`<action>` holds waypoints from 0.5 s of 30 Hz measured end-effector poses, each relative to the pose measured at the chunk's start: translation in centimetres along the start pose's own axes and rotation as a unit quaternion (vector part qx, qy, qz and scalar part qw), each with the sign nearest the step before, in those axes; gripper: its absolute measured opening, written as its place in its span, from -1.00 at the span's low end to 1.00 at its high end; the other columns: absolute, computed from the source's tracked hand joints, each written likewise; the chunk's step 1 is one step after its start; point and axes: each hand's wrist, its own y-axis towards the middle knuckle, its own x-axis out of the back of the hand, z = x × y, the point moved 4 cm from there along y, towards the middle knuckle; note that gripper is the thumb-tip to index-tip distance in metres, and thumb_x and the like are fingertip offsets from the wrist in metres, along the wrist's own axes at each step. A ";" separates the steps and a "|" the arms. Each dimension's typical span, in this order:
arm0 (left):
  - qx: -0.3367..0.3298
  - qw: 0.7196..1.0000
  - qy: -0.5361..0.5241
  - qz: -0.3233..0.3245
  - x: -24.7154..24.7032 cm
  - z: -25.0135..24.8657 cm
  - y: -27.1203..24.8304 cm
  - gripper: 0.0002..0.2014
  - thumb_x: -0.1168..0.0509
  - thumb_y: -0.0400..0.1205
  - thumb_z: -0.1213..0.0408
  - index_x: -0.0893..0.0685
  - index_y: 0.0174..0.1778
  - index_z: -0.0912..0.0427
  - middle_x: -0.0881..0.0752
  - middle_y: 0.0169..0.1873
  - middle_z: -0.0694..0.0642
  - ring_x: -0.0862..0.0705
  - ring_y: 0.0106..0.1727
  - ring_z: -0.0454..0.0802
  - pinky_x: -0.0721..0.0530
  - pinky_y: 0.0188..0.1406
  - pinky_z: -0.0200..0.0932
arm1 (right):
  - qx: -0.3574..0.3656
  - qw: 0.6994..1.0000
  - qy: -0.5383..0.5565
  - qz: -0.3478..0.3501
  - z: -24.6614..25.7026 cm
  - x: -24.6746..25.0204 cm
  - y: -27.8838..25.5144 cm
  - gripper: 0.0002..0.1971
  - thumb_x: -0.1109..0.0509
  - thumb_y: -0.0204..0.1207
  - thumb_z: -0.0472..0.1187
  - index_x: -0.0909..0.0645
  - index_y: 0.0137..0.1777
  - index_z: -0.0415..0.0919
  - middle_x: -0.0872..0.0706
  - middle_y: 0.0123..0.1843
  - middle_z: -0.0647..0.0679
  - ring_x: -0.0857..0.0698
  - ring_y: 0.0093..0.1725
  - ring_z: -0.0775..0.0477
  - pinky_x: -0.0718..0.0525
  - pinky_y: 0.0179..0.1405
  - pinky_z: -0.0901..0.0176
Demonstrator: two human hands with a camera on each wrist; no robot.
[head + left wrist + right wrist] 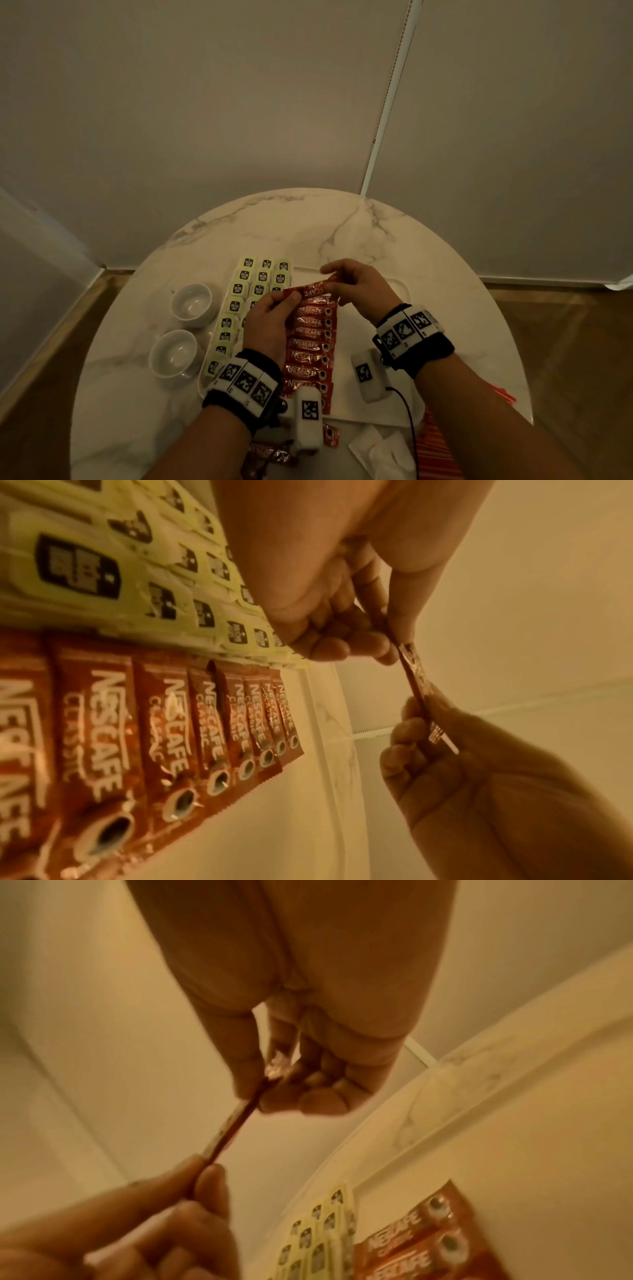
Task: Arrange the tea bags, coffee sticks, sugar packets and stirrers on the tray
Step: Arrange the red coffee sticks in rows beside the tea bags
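Both hands hold one red coffee stick (313,287) above the far end of the coffee row (310,342) on the white tray (404,286). The left hand (267,318) has its fingers pinched on the stick's left end; the right hand (356,284) pinches the right end. Green tea bags (246,294) fill the tray's left side. Two white cups (191,303) stand left of it on the bench (308,226). Loose coffee sticks (274,454) and white packets (380,448) lie at the near edge.

Right hand (294,1069) and left hand (164,1218) pinch coffee stick (229,1134).
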 end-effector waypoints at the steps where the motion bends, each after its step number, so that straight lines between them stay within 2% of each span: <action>1: 0.013 1.000 -0.010 0.005 -0.2 0.0 0.1 -0.92 -0.36 0.58 0.40 -0.69 -0.05 0.30 -0.78 -0.25 0.19 -0.77 -0.28 0.07 -0.74 -0.27 -0.03 | 0.000 0.999 0.039 -0.034 -0.1 0.2 0.2 -0.76 -0.45 0.48 -0.40 -0.64 0.13 -0.21 -0.75 -0.18 -0.08 -0.70 -0.27 0.03 -0.66 -0.20 0.18; 3: 0.039 0.999 0.012 0.024 -0.5 0.4 0.2 -0.87 -0.35 0.59 0.36 -0.69 -0.04 0.36 -0.77 -0.25 0.22 -0.76 -0.29 0.08 -0.75 -0.26 -0.03 | -0.005 0.989 0.130 -0.076 -0.5 0.1 0.3 -0.71 -0.45 0.45 -0.47 -0.59 0.13 -0.25 -0.75 -0.18 -0.14 -0.71 -0.24 -0.08 -0.69 -0.12 0.01; 6: 0.070 0.995 0.049 0.042 -1.1 1.0 0.2 -0.78 -0.38 0.58 0.28 -0.75 0.01 0.38 -0.81 -0.10 0.33 -0.79 -0.09 0.28 -0.76 0.01 0.17 | -0.013 0.977 0.202 -0.064 -0.9 -0.8 0.4 -0.63 -0.46 0.41 -0.53 -0.53 0.17 -0.27 -0.78 -0.08 -0.24 -0.76 -0.09 -0.18 -0.75 0.03 -0.06; 9: 0.079 0.994 0.069 0.037 -1.3 1.4 0.5 -0.80 -0.41 0.56 0.26 -0.79 -0.01 0.33 -0.80 -0.05 0.35 -0.78 0.03 0.34 -0.67 0.19 0.32 | -0.012 0.988 0.149 -0.045 -1.1 -1.7 0.7 -0.74 -0.44 0.43 -0.53 -0.56 0.02 -0.26 -0.78 -0.14 -0.17 -0.77 -0.14 -0.07 -0.74 -0.06 0.09; 12: 0.063 0.989 0.129 0.040 -1.4 1.8 1.0 -0.84 -0.41 0.57 0.21 -0.84 -0.13 0.21 -0.83 -0.11 0.27 -0.79 0.00 0.28 -0.66 0.21 0.33 | -0.013 0.996 0.079 -0.033 -1.1 -2.0 1.5 -0.81 -0.47 0.44 -0.47 -0.63 -0.03 -0.24 -0.76 -0.17 -0.13 -0.74 -0.21 0.05 -0.68 -0.21 0.25; 15: 0.063 0.984 0.159 0.042 -1.4 1.8 1.5 -0.85 -0.42 0.56 0.17 -0.84 -0.15 0.16 -0.83 -0.11 0.26 -0.79 0.01 0.28 -0.64 0.23 0.34 | -0.016 1.000 0.019 -0.011 -0.8 -2.0 2.5 -0.82 -0.45 0.44 -0.48 -0.66 -0.05 -0.23 -0.76 -0.20 -0.07 -0.71 -0.31 0.21 -0.59 -0.34 0.41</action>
